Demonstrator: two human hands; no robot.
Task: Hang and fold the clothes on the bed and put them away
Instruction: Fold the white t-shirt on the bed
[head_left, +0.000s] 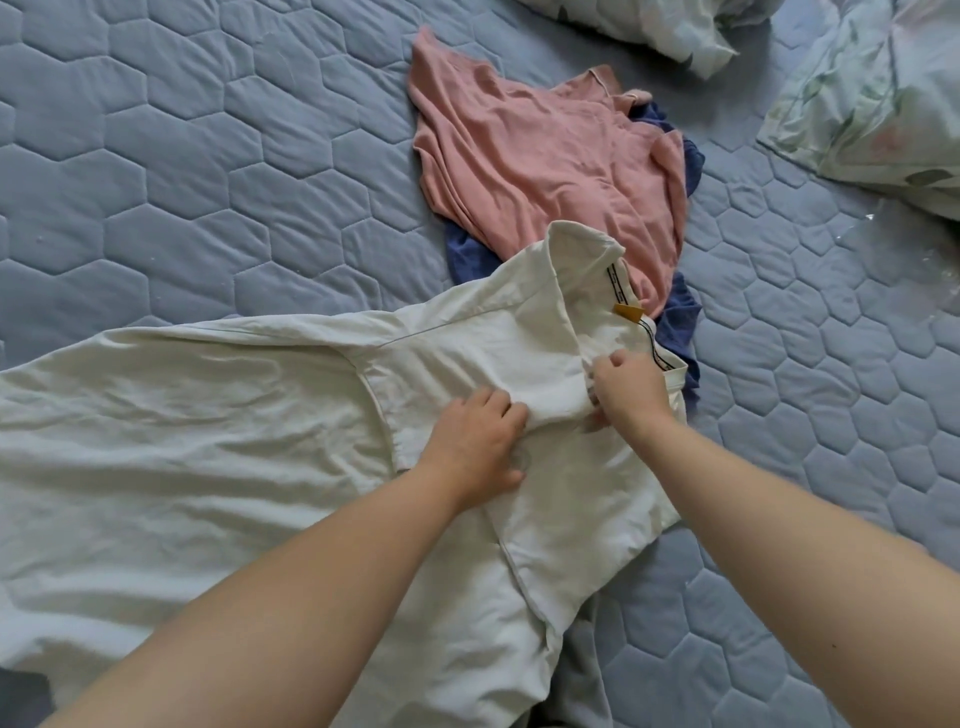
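A white collared shirt (218, 415) lies spread across the blue quilted bed (182, 156), its collar with a yellow tag pointing to the right. My left hand (475, 441) grips a fold of the shirt's front just below the collar. My right hand (628, 387) pinches the shirt's front edge near the collar, right beside the left hand. Beyond the collar lies a crumpled pink garment (545, 166) on top of a dark blue garment (680, 317).
Two pale floral pillows lie at the top right, one (675, 26) at the top edge and one (872, 104) at the right edge. Bare quilt stretches across the upper left and the right side of the bed.
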